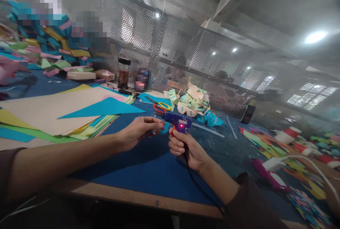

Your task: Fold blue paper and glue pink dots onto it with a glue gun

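My right hand (190, 149) is wrapped round the grip of a dark blue glue gun (178, 121), whose red light glows. Its nozzle points left, just above the fingertips of my left hand (140, 131). The thumb and fingers of that hand are pinched together on a small piece of blue paper (164, 129), partly hidden by the fingers. Scissors (162, 107) with red and yellow handles lie beyond the nozzle. A black cord runs from the glue gun down over the table edge.
Sheets of coloured paper (66, 105) lie stacked at left on the blue table (148, 176). Cut paper pieces (193, 99) are heaped behind the glue gun. A jar (124, 73), a phone (248, 114) and a magenta power strip (271, 176) stand or lie around. People sit beyond the mesh partition.
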{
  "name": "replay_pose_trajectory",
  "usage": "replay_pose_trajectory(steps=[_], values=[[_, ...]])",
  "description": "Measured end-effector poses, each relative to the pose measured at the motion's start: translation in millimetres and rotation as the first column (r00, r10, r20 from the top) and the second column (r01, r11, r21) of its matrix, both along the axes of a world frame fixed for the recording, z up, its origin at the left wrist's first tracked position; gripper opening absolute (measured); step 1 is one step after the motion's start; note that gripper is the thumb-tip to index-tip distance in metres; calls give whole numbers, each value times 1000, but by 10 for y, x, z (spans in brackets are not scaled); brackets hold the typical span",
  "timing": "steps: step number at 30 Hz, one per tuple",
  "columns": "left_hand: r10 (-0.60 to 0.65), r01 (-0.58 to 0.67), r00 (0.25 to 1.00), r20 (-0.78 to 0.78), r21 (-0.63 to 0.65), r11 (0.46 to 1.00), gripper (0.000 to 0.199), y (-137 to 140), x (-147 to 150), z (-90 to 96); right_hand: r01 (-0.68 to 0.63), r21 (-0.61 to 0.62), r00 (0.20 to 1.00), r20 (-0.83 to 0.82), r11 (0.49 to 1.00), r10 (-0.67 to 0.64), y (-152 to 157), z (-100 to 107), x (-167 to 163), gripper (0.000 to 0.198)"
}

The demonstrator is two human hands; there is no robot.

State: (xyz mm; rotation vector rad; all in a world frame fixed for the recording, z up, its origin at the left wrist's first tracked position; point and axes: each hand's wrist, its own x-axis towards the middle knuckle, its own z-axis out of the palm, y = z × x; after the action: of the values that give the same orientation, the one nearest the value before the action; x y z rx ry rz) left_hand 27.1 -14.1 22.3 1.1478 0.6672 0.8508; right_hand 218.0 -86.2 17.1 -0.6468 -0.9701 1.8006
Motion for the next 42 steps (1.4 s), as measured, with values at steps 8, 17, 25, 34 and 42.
replay_pose_trajectory(steps=[8, 17, 25, 34, 42], values=[[-4, 3, 1000, -9, -41, 999, 25, -8, 19, -20, 11, -29, 1000, 30, 1000, -10, -13, 17, -43, 24], [-110, 109, 994, -25, -30, 994, 21, -60, 46, -35, -17, -37, 1000, 11, 999, 17, 1, 3, -82, 21], [-54, 54, 999, 6, -74, 996, 21, -70, 80, -55, -5, -49, 999, 44, 999, 7, -11, -18, -105, 25], [-45, 47, 999, 24, -78, 996, 17, -106, 98, -43, -11, -44, 999, 52, 999, 13, -11, -19, -107, 24], [-96, 109, 990, 107, -116, 987, 16, -80, 89, -85, -35, -32, 999, 38, 999, 36, -15, -18, -114, 23]])
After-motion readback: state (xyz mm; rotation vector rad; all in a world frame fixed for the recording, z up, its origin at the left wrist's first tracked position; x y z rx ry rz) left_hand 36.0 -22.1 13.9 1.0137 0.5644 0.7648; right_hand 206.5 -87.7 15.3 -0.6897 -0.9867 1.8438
